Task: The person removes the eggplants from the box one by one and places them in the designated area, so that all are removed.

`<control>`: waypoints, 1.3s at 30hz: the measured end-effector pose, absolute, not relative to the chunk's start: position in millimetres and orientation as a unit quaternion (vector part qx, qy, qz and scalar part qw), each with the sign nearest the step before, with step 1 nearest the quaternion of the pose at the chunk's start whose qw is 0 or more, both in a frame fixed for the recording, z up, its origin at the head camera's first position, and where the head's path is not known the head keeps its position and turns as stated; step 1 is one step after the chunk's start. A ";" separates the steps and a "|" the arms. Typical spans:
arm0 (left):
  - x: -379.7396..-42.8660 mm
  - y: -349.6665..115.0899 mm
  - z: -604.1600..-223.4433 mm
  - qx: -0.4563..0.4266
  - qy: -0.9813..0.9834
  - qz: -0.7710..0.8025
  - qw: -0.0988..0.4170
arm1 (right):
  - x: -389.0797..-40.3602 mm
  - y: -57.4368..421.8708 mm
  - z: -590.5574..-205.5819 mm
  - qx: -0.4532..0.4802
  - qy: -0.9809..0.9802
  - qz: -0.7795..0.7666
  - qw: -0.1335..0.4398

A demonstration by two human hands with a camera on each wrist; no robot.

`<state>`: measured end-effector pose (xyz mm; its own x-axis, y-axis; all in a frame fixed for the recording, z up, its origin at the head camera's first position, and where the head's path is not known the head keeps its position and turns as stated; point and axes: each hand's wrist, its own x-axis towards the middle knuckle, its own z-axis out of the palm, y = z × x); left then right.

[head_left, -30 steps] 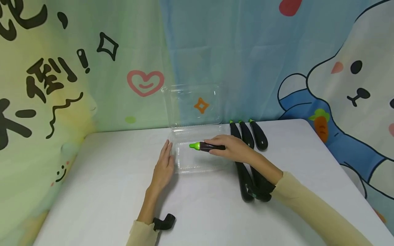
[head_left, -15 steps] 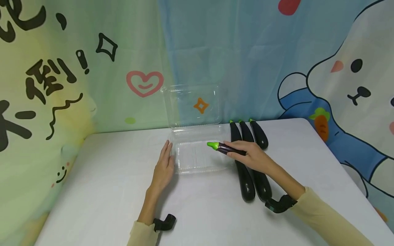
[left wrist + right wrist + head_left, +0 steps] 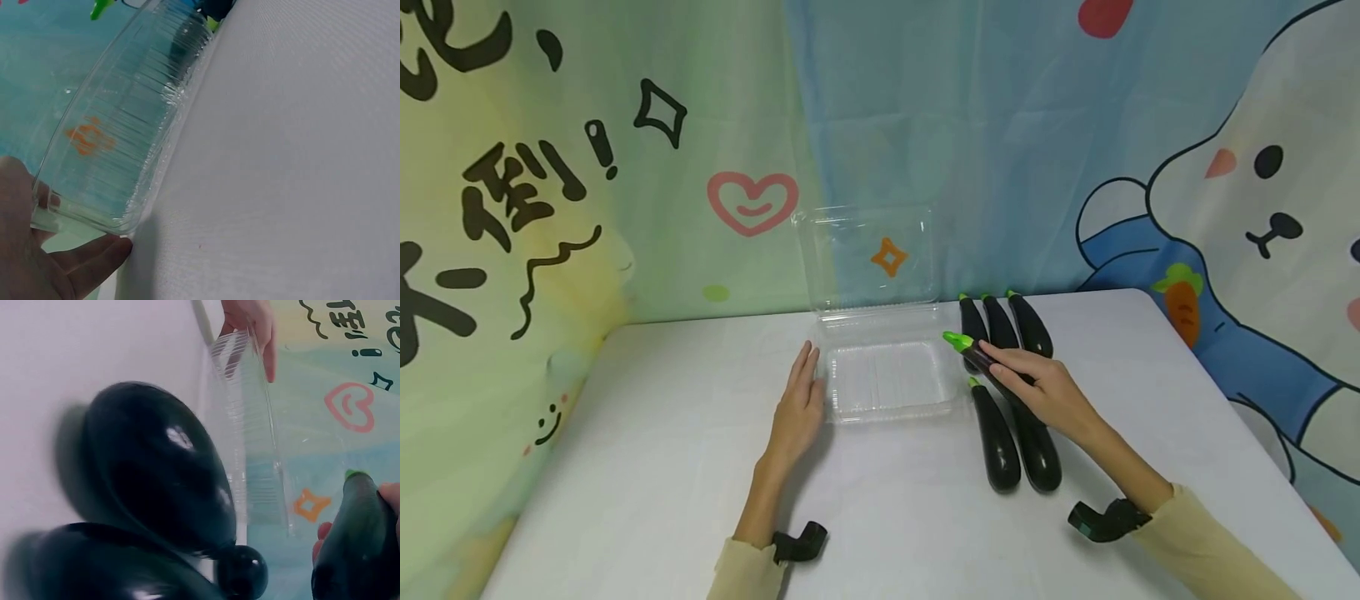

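My right hand grips a dark eggplant around its body, its green stem end pointing to the back left. The held eggplant is above other eggplants lying on the table, and the right wrist view shows fingers on both its sides. With fingers straight, my left hand rests against the left end of a clear plastic box; in the left wrist view its fingertips are right at the box's lower corner. Nothing lies in the box. Its hinged lid stands raised at the back.
Three eggplants lie in a back row right of the box. In front of them lie two more, a left eggplant and a right eggplant. A printed curtain hangs behind the white table.
My right hand has moved right with the eggplant, from over the box to over the eggplants on the table. The left hand and box have stayed in place.
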<state>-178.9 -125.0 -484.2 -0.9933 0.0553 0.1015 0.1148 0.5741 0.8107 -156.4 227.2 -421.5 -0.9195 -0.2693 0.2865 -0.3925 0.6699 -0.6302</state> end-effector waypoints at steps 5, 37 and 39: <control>-179.4 -125.3 -486.2 -0.050 -0.886 -0.460 0.028 | -151.4 234.6 -428.9 0.134 -0.905 0.392 0.099; -179.7 -126.5 -486.7 -0.050 -0.887 -0.457 0.030 | -103.5 259.4 -440.1 -0.019 -0.903 0.411 0.123; -179.6 -126.5 -486.9 -0.049 -0.887 -0.458 0.030 | -100.1 261.2 -441.8 -0.028 -0.908 0.402 0.119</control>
<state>-179.6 -126.5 -486.9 -0.9933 0.0604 0.0983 0.1151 0.5763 0.8091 -100.1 261.2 -441.8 -0.9701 0.1464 0.1937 -0.0449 0.6757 -0.7358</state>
